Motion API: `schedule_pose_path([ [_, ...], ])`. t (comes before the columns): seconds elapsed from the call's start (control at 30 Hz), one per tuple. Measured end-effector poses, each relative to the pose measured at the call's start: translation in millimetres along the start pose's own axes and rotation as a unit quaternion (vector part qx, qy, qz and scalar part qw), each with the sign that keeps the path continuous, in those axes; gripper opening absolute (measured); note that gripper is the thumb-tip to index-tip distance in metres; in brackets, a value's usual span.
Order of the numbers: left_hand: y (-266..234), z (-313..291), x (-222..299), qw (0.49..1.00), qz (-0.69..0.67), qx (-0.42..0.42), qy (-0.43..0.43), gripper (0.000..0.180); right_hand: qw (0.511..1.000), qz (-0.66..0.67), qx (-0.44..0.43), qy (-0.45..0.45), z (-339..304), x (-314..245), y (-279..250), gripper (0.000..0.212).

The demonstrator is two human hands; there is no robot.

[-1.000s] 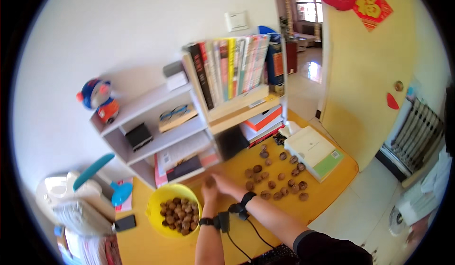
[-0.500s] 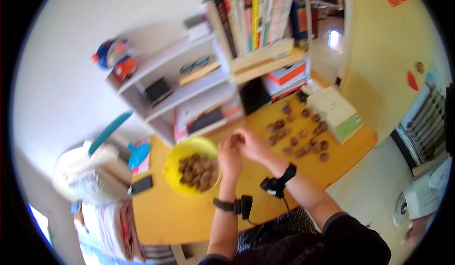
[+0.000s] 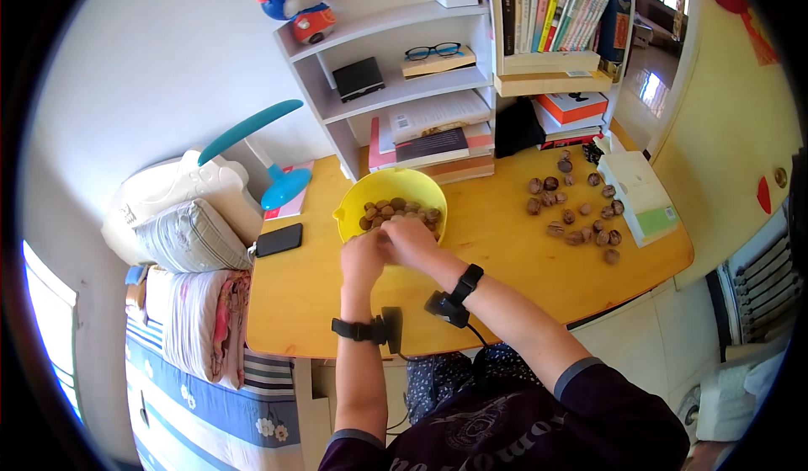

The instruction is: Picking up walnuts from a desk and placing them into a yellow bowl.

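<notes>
A yellow plastic bowl (image 3: 358,195) with a small spout stands on the wooden table, partly filled with brown walnuts (image 3: 396,207). Over its near rim my left hand (image 3: 363,258) and my right hand (image 3: 412,240) meet, fingers curled in and touching each other. Whatever sits between the fingertips is hidden by the hands. Several more walnuts (image 3: 584,210) lie scattered on the right part of the table, well away from both hands. Each wrist wears a black strap with a small device.
Beside the loose walnuts lies a white and green box (image 3: 640,197). Left of the bowl are a black phone (image 3: 279,239) and a teal desk lamp (image 3: 286,186). A white shelf (image 3: 396,92) with books backs the wooden table (image 3: 497,277). A bed is at the left.
My two hands, together beside the bowl's right side with a brown walnut at the fingers, have moved left over its near rim. The whole view has also turned and steadied.
</notes>
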State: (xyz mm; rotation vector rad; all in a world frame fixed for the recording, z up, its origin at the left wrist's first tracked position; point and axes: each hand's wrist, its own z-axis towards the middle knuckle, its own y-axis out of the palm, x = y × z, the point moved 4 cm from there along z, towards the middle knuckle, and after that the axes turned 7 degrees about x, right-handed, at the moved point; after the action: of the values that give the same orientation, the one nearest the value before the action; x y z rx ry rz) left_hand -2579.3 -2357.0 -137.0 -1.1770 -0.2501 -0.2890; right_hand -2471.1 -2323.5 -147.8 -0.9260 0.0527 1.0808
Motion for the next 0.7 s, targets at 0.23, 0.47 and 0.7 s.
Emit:
schedule_pose_path([
  [0.23,5.5,8.4,-5.8,0.998,0.041,-0.042,0.019,0.021,0.998,-0.036,-0.048,0.021,-3.4,7.8,12.0,0.016],
  [0.47,-3.9,5.3,25.1,0.992,-0.003,0.093,0.084,0.017,0.995,0.048,0.084,0.031,-9.8,11.6,-29.9,0.009],
  [0.7,34.6,-1.8,104.5,0.987,0.058,0.086,0.122,0.015,0.965,0.067,0.198,0.161,-46.1,79.8,-115.3,0.018],
])
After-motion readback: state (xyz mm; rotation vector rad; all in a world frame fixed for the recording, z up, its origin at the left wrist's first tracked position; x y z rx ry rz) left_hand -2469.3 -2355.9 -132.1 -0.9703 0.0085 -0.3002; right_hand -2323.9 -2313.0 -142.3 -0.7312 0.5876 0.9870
